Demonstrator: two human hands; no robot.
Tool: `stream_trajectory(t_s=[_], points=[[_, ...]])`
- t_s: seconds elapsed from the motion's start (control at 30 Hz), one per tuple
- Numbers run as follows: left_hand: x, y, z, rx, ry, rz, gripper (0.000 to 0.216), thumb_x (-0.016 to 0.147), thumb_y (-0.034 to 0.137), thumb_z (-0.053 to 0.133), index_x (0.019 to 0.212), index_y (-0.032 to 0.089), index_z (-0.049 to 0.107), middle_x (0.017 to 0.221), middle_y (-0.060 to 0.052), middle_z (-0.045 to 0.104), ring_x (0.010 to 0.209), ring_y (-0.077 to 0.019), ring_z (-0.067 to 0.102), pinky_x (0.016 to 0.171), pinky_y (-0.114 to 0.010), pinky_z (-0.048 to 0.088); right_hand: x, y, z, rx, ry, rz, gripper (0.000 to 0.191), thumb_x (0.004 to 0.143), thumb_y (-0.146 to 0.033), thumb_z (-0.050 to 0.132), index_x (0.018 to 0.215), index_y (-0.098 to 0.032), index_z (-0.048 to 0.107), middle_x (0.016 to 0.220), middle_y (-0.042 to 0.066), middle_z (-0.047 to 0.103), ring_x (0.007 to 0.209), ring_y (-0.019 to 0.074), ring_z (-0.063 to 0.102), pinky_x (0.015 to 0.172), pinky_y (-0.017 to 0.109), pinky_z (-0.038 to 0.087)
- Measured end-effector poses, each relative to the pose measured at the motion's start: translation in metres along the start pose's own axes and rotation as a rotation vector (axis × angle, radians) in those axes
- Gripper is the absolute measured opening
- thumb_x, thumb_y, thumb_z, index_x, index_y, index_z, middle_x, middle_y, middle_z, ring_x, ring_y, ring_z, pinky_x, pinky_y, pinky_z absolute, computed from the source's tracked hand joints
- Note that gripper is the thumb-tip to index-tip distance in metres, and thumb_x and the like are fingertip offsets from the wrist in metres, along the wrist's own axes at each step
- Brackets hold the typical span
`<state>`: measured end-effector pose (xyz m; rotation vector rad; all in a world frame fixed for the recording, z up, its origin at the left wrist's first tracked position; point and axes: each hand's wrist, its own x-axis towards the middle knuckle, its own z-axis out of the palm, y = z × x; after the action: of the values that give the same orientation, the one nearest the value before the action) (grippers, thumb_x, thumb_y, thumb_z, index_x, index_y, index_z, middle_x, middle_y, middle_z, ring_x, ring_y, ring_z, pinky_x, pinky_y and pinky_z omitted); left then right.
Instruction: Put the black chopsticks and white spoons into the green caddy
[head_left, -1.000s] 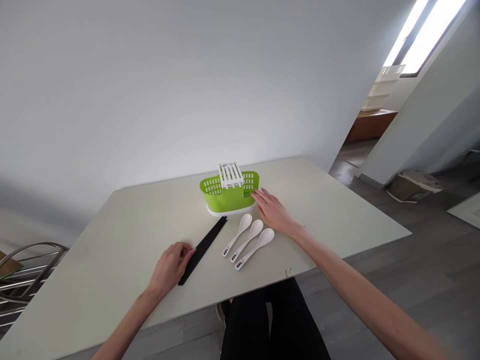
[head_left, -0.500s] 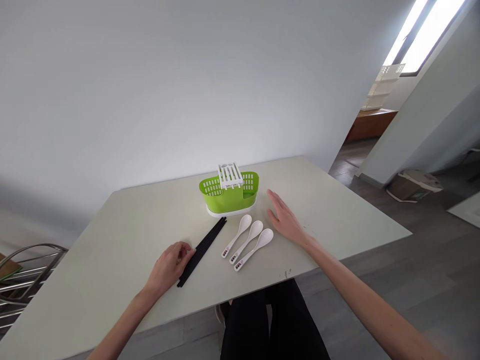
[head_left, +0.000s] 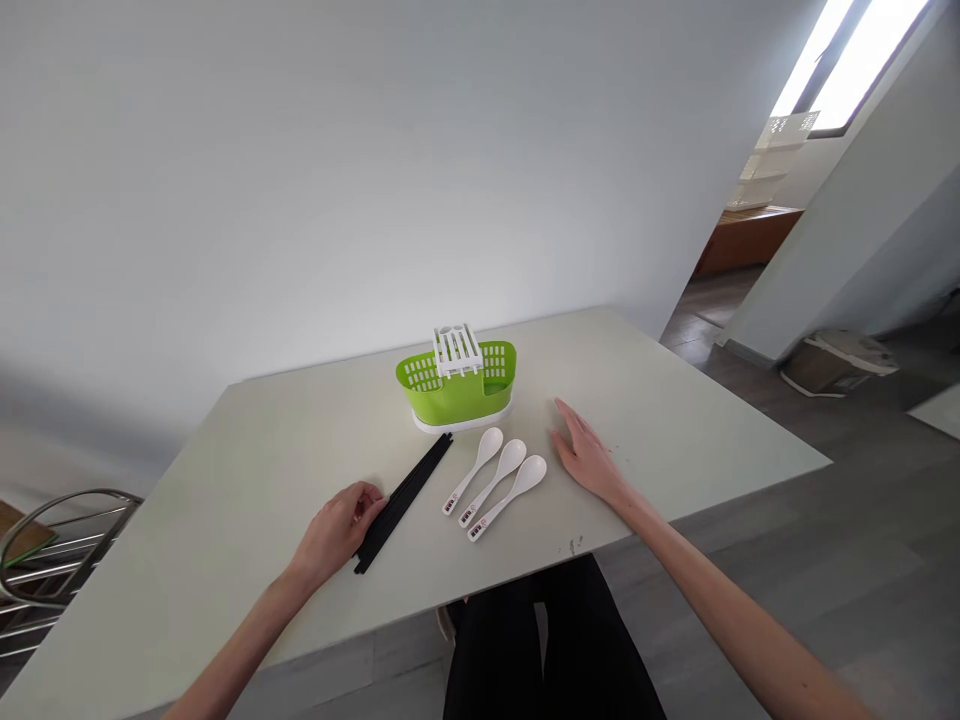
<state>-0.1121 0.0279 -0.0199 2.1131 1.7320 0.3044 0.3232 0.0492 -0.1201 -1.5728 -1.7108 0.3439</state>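
Note:
My left hand (head_left: 339, 528) rests on the table with its fingers curled, thumb and fingertips closed at the edge of a bundle of black chopsticks (head_left: 409, 490). The chopsticks lie slantwise, their far ends close to a green cutlery basket (head_left: 465, 402) on a white base. A white slotted rack (head_left: 458, 352) sits across the basket's middle. Three white spoons (head_left: 512, 490) lie side by side right of the chopsticks, bowls pointing away from me. To the right of the spoons, my right hand (head_left: 591, 455) is open, fingers stretched out low over or on the tabletop, holding nothing.
The pale table (head_left: 247, 470) stands against a plain wall (head_left: 337, 200). Metal-framed seating (head_left: 60, 550) is at the left edge. A bin-like box (head_left: 836, 362) stands on the floor at the right. My legs (head_left: 555, 640) are under the table's front edge.
My right hand has moved a little to the right and toward me, away from the basket. My left hand stays at the chopsticks, and the view has shifted slightly.

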Motion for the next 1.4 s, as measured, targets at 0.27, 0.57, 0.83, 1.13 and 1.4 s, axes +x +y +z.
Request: stream_trajectory(t_s=[0.27, 0.57, 0.83, 1.13, 1.4], points=[[0.001, 0.001, 0.000, 0.059, -0.003, 0.013, 0.042, 0.098, 0.064, 0.041, 0.094, 0.026, 0.060, 0.082, -0.001, 0.068, 0.072, -0.0207, 0.064, 0.065, -0.032, 0.046, 0.000, 0.000, 0.000, -0.014, 0.005, -0.013, 0.062, 0.108, -0.047, 0.038, 0.167, -0.027, 0.030, 0.166, 0.011, 0.045, 0.153, 0.0307, 0.043, 0.123, 0.058, 0.039], [0.005, 0.000, 0.000, 0.099, -0.023, 0.024, 0.045, 0.096, 0.068, 0.042, 0.094, 0.026, 0.057, 0.082, -0.001, 0.066, 0.070, -0.0207, 0.062, 0.066, -0.033, 0.047, -0.001, -0.003, -0.002, -0.010, 0.001, 0.005, 0.062, 0.107, -0.045, 0.038, 0.166, -0.027, 0.031, 0.165, 0.011, 0.047, 0.151, 0.0311, 0.045, 0.123, 0.057, 0.040], [0.003, 0.000, -0.001, 0.083, -0.028, 0.040, 0.043, 0.100, 0.064, 0.038, 0.096, 0.026, 0.056, 0.084, -0.001, 0.068, 0.072, -0.0208, 0.064, 0.066, -0.033, 0.047, -0.001, -0.004, -0.005, -0.007, -0.004, 0.035, 0.060, 0.107, -0.045, 0.037, 0.164, -0.025, 0.035, 0.164, 0.012, 0.048, 0.151, 0.0299, 0.046, 0.122, 0.055, 0.041], [0.007, 0.005, -0.006, 0.327, -0.025, 0.133, 0.035, 0.104, 0.049, 0.035, 0.104, 0.024, 0.059, 0.101, -0.007, 0.069, 0.079, -0.0214, 0.067, 0.075, -0.035, 0.050, -0.001, -0.005, -0.006, 0.012, -0.016, 0.056, 0.060, 0.107, -0.048, 0.038, 0.163, -0.025, 0.036, 0.163, 0.012, 0.049, 0.150, 0.0306, 0.046, 0.122, 0.054, 0.041], [0.017, -0.006, -0.031, 0.643, -0.128, 0.125, 0.024, 0.095, 0.019, 0.045, 0.087, 0.020, 0.067, 0.088, -0.012, 0.070, 0.082, -0.0263, 0.070, 0.077, -0.037, 0.051, -0.001, -0.003, -0.002, 0.009, -0.015, 0.034, 0.059, 0.106, -0.045, 0.040, 0.162, -0.026, 0.038, 0.161, 0.012, 0.051, 0.148, 0.0313, 0.048, 0.121, 0.055, 0.042]])
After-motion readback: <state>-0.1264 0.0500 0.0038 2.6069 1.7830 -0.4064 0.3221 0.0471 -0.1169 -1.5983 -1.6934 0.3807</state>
